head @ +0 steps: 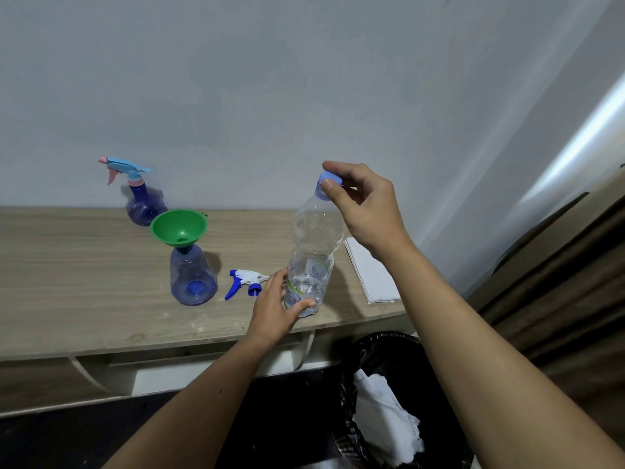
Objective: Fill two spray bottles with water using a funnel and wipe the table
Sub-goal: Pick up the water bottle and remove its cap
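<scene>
Two hands: both on the water bottle point(313, 252), which stands upright near the tabletop point(84, 265) front edge.
Right grip: right hand point(363, 204) pinches the blue cap point(325, 184) with thumb and fingertips; cannot tell whether the cap is loosening or tightening.
Left grip: left hand point(275, 308) wrapped around the bottle's lower body, steadying it.
Bottle: clear, only a little water visible at the bottom.
Funnel: green funnel point(179, 230) seated in the neck of the open spray bottle point(192, 279), left of the water bottle.
Trigger head: white-and-blue sprayer head point(245, 284) lies loose on the tabletop between the open spray bottle and the left hand.
Second bottle: capped spray bottle point(142, 198) stands by the wall, sprayer on.
Cloth: folded white cloth point(370, 272) at the right end of the tabletop.
Bin: black-lined bin point(389, 384) below the edge, with white paper in it.
Risk 1: squeezing the thin bottle with the cap off would likely slosh water out.
Risk 2: funnel looks top-heavy; a knock from bottle or wrist could tip it.
Risk 3: bottle sits close to the edge; a slip could send it into the bin.
</scene>
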A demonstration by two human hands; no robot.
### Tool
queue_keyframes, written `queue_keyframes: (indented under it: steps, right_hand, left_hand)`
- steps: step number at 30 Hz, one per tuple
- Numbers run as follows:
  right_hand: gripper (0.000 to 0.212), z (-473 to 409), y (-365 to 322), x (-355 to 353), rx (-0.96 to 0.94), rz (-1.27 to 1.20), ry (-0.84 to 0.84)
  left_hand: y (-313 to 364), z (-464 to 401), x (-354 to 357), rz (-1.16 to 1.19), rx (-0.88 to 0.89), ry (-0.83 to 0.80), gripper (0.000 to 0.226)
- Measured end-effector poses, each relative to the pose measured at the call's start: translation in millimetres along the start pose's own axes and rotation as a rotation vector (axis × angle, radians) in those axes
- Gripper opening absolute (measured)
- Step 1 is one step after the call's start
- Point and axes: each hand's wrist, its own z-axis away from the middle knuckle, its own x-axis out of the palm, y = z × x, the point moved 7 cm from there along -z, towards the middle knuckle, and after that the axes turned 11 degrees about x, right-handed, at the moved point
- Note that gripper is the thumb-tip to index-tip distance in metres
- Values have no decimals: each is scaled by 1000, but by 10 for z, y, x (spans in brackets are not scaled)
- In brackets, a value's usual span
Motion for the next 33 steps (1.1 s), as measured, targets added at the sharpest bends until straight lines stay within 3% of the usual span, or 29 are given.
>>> queue_keyframes:
  steps: [6,14,23,33]
  right_hand:
    - [30,12,87,-248,-13,22,64]
    - [36,215,955,-517,206,24,112]
    - [32,649,2323,-282,430,242,120]
    - [39,822,2868,28,470,382,93]
  left_hand:
    - [-7,1,-10,-3,-3,-9,91]
    - [24,-13,-36,14,28,9,82]
    - [67,-26,-21,15,52,14,81]
    - [-38,-34,-14,29,67,22,78]
